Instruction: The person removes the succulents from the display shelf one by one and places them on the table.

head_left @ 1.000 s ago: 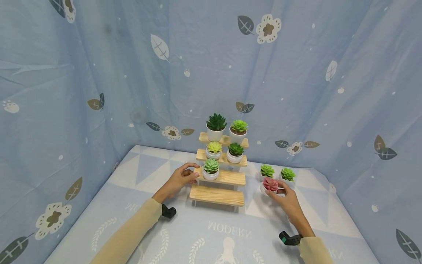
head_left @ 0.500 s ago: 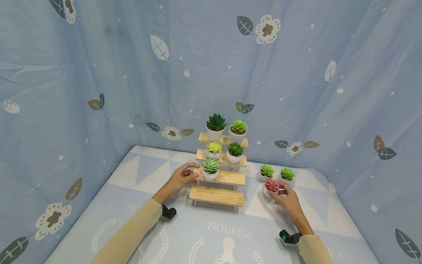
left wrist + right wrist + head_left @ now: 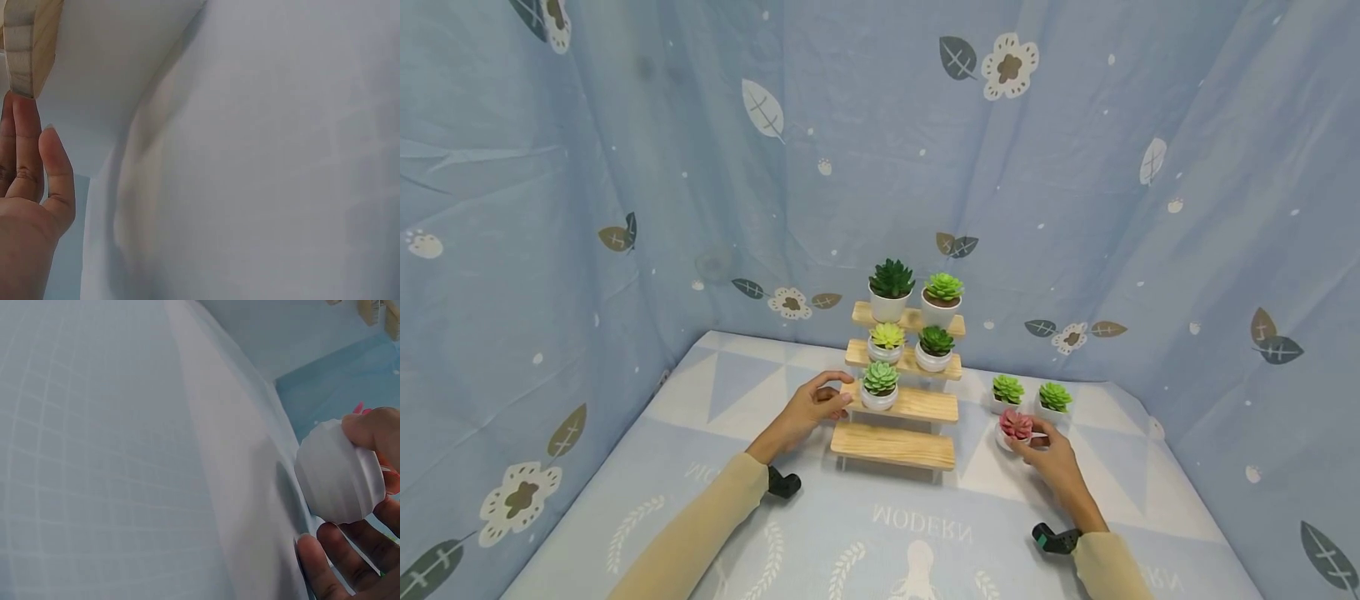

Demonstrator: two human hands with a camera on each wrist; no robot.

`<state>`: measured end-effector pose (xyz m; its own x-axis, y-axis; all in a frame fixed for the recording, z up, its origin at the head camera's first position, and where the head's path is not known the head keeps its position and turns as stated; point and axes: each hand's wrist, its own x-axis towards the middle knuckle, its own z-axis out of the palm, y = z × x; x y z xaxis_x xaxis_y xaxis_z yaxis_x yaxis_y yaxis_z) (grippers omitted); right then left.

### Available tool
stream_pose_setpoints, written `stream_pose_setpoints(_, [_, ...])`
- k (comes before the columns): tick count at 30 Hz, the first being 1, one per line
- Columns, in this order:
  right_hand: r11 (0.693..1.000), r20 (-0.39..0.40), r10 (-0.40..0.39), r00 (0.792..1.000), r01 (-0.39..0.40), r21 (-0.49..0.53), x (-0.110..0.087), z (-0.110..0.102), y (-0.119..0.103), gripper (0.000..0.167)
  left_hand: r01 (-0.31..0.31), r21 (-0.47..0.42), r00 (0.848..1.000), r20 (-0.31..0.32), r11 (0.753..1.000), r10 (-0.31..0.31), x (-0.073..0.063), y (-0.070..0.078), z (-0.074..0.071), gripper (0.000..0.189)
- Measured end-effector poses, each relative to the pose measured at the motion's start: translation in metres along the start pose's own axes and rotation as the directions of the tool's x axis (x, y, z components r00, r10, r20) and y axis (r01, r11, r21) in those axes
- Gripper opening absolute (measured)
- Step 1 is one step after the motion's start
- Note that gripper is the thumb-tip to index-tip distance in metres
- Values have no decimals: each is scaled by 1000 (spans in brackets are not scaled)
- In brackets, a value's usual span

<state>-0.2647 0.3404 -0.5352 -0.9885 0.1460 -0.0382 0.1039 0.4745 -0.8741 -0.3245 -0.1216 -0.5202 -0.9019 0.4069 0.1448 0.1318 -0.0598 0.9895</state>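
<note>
On the worktop (image 3: pixel 1000 508), right of the stepped wooden stand (image 3: pixel 892 446), the pink succulent (image 3: pixel 1017 423) in its white pot (image 3: pixel 340 478) sits within the right grip (image 3: pixel 1051 457), pinched between thumb and fingers; whether its base touches down I cannot tell. The left grip (image 3: pixel 811 408) has its fingers relaxed and slightly apart at the left end of the third plank (image 3: pixel 928 405) from the top, near the mint-green succulent (image 3: pixel 880 377). Pale printed cloth (image 3: pixel 805 542) covers the worktop, and blue curtains (image 3: pixel 865 150) with flowers and leaves close off the back and both sides. Two bright green plants (image 3: pixel 1055 396) stand just behind the pink one, close to the right fingers. Higher up the stand, the top two planks carry two potted plants each.
</note>
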Motion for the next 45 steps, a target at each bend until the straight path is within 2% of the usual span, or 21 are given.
stream_pose_setpoints(11, [1000, -3, 26, 1000, -26, -8, 2, 1, 0, 85, -1, -1, 1000, 2, 1000, 1, -1, -2, 0, 42])
stream_pose_setpoints(31, [999, -1, 30, 1000, -30, -42, -2, 2, -1, 79, 7, -6, 1000, 6, 1000, -7, -2, 0, 1, 43])
stream_pose_setpoints(39, [1000, 69, 28, 997, -27, -14, 1, -3, 0, 78, 4, 1, 1000, 2, 1000, -4, -1, 0, 1, 42])
stream_pose_setpoints(45, [999, 136, 38, 990, -34, -33, -2, -8, -6, 84, 1, 8, 1000, 1, 1000, -1, -1, 2, 1, 42])
